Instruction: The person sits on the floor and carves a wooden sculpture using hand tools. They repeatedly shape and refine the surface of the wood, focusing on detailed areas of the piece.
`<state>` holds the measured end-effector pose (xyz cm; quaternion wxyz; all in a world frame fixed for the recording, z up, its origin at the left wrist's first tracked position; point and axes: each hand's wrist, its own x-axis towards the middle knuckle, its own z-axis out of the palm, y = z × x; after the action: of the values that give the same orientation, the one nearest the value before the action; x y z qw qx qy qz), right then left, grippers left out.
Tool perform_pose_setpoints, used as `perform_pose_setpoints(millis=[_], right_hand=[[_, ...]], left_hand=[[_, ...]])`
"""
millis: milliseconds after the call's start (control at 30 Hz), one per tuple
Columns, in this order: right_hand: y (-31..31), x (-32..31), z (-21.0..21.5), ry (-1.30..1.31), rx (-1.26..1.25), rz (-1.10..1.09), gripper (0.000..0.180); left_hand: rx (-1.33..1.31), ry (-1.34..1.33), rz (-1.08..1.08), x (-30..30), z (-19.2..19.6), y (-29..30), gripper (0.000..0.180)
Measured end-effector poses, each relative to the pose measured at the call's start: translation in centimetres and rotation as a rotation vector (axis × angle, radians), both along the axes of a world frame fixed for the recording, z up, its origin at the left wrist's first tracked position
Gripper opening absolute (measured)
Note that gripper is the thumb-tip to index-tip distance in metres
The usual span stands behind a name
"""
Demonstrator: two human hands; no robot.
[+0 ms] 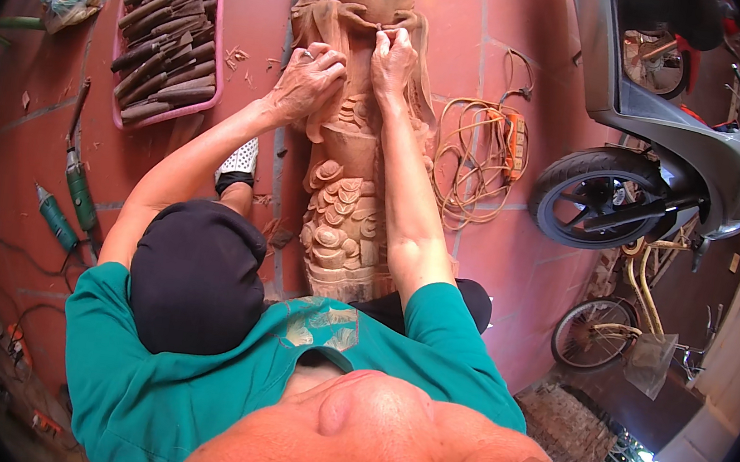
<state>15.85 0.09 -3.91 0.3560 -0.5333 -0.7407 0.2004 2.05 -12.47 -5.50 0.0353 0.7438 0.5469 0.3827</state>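
Note:
A carved wooden statue (349,215) lies lengthwise in front of me, with robe folds, carved hands and stacked rounded shapes along its lower part. My right hand (393,62) is at the statue's carved hands, its fingertips pinched together. Whatever they hold, if anything, is too small to make out. My left hand (311,85) rests on the left side of the statue, against the carved sleeve. Its fingers are curled, a ring shows on one, and what lies under them is hidden.
A pink tray (219,50) full of wooden-handled carving tools (168,44) is at the left. Two green power tools (74,188) with cords lie nearer. Wood chips (237,55) dot the tiles. A coiled cord (464,164) with an orange power strip (515,147) lies right, beside a parked motorbike (602,198).

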Motion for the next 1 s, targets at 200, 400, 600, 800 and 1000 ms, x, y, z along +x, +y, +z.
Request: perform_pose_setpoints(millis=[200, 400, 600, 800, 1000], right_hand=[[0.2, -0.5, 0.4, -0.227, 0.006, -0.042, 0.017], [0.5, -0.9, 0.6, -0.219, 0.001, -0.047, 0.014], [-0.5, -0.6, 0.0, -0.337, -0.014, -0.031, 0.011], [0.4, 0.9, -1.0, -0.007, 0.007, -0.033, 0.016], [0.3, 0.7, -1.1, -0.066, -0.024, -0.029, 0.015]], left_hand=[[-0.047, 0.034, 0.014, 0.0, 0.4, -0.1, 0.017], [-0.018, 0.049, 0.019, 0.1, -0.4, 0.2, 0.017], [-0.004, 0.032, 0.024, 0.1, -0.3, 0.3, 0.015], [0.013, 0.023, 0.047, 0.4, -0.4, 0.0, 0.018], [0.025, 0.004, 0.079, 0.8, -0.5, -0.5, 0.022]])
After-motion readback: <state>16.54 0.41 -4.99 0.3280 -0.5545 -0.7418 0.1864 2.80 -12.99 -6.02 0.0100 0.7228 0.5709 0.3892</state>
